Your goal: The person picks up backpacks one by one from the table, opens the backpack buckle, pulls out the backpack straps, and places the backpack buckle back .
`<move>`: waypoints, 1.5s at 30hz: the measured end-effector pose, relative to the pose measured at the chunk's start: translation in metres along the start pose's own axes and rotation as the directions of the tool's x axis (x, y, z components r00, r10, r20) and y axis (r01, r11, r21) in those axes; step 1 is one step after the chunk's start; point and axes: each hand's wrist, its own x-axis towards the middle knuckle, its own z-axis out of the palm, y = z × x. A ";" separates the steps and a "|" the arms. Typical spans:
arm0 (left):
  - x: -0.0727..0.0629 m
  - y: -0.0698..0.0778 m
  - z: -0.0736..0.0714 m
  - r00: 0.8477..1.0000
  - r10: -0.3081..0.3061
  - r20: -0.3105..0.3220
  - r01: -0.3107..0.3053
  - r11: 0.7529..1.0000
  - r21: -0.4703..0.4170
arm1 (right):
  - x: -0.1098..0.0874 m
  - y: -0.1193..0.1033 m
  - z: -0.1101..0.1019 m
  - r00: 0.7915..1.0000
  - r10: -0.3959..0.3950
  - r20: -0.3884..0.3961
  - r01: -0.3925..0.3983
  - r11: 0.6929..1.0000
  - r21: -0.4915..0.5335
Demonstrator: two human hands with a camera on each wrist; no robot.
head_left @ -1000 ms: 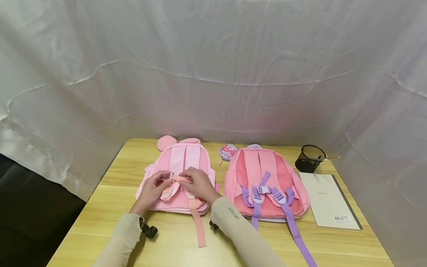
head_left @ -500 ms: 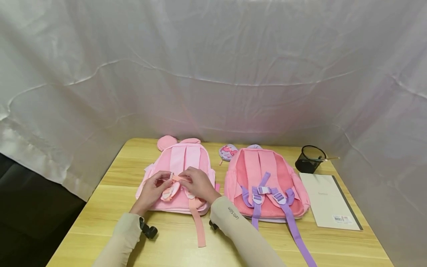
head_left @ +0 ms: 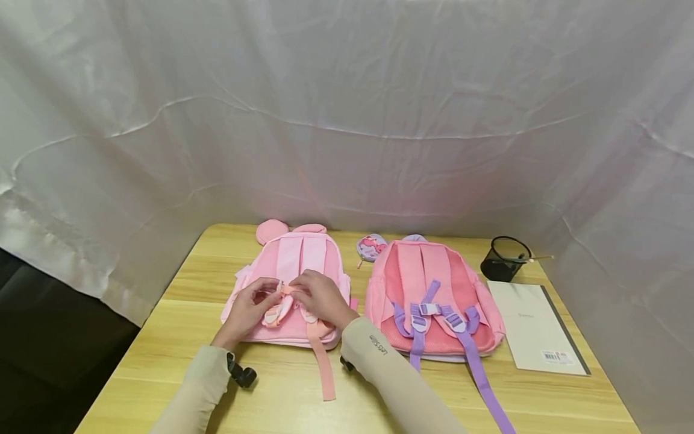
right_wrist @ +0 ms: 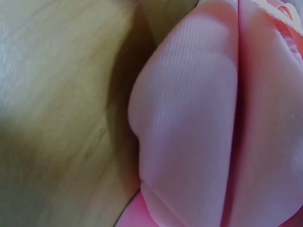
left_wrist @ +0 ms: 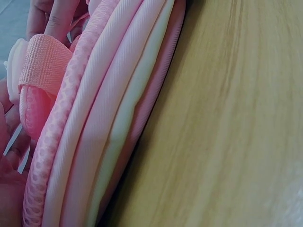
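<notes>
A light pink backpack (head_left: 260, 265) lies on the table with its shoulder straps facing up. My left hand (head_left: 246, 313) is over its lower left part and pinches a small white plastic piece on a strap. From the other side my right hand (head_left: 325, 301) pinches a short peach strap (head_left: 287, 289) that runs between the two hands. One loose peach strap end (head_left: 323, 367) hangs toward the front. The left wrist view shows peach webbing (left_wrist: 45, 61) beside the backpack's layered edge. Only the pink side of the backpack (right_wrist: 184, 109) fills the right wrist view; the right fingers are hidden there.
To the right lies a darker pink backpack (head_left: 387, 283) with purple straps (head_left: 477, 367) and a fastened white buckle (head_left: 429, 309). Behind stands a small round pouch (head_left: 372, 247). A black mesh pen holder (head_left: 499, 269) and a pale notebook (head_left: 528, 325) are at the right.
Both hands stay at the same strap on the left backpack. A little less of the peach strap shows between the fingertips now. The other things have not moved.
</notes>
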 end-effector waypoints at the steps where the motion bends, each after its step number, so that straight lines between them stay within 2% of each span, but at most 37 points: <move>1: 0.000 0.000 0.000 1.000 0.001 0.002 -0.001 1.000 0.000 | 0.000 -0.001 0.000 1.000 -0.002 0.000 0.002 1.000 -0.007; 5: 0.000 0.000 -0.002 1.000 -0.010 -0.003 0.010 1.000 -0.001 | 0.002 -0.003 -0.001 1.000 0.001 0.006 -0.001 1.000 -0.005; 10: 0.000 0.002 -0.003 0.998 -0.041 -0.044 0.039 0.998 -0.058 | 0.003 -0.006 -0.002 1.000 0.006 0.000 -0.006 0.999 0.034; 14: 0.001 0.005 -0.002 0.999 -0.042 -0.029 0.040 0.997 -0.068 | 0.003 -0.008 -0.002 1.000 0.006 -0.014 -0.005 1.000 0.030; 16: 0.000 0.010 -0.001 0.999 -0.035 -0.011 0.035 0.997 -0.064 | 0.003 -0.008 -0.002 1.000 0.003 -0.016 -0.003 1.000 0.027; 22: -0.007 0.033 -0.001 0.999 -0.049 -0.008 0.048 0.995 -0.085 | 0.004 -0.010 0.000 1.000 0.003 0.002 -0.003 0.999 0.033; 25: -0.008 0.038 -0.001 0.998 -0.057 -0.006 0.056 0.995 -0.086 | 0.002 -0.008 0.000 1.000 0.011 0.015 -0.011 1.000 0.025; 32: -0.005 0.036 0.000 0.997 -0.065 -0.032 0.063 0.996 -0.059 | 0.000 -0.001 -0.006 1.000 0.004 -0.011 -0.004 0.999 0.042; 45: -0.006 0.036 -0.003 0.999 -0.041 -0.010 0.040 0.997 -0.059 | 0.002 -0.006 -0.003 1.000 0.001 -0.008 -0.001 0.996 0.090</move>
